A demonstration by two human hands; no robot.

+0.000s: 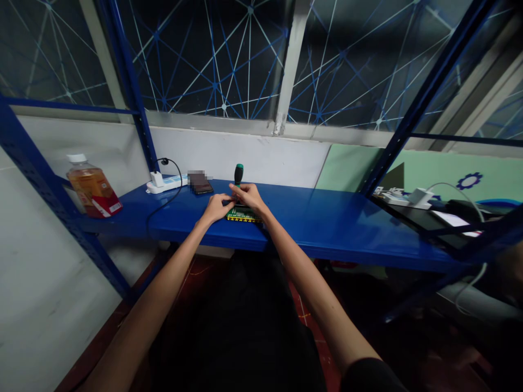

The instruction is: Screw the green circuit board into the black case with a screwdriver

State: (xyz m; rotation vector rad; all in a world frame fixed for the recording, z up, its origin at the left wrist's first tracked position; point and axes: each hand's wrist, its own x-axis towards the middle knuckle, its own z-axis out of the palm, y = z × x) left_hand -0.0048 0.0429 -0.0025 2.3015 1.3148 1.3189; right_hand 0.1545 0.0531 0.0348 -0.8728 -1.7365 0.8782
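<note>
A screwdriver (239,173) with a black and green handle stands nearly upright over a green circuit board (244,213) with a row of yellow parts along its near edge. My right hand (250,197) closes its thumb and fingers around the screwdriver below the thick part of the handle. At the board's left side, my left hand (218,207) has its fingers bent together close to the screwdriver's lower end. Whatever lies between those left fingertips is too small to make out. The screwdriver's tip and the back of the board are hidden by my hands.
The board lies on a blue bench (318,220). Left of it are a dark phone (201,184), a white power strip (167,185) with a black cable and a bottle (93,185) of amber drink. Blue posts frame both sides. On the right sits a white charger (420,198).
</note>
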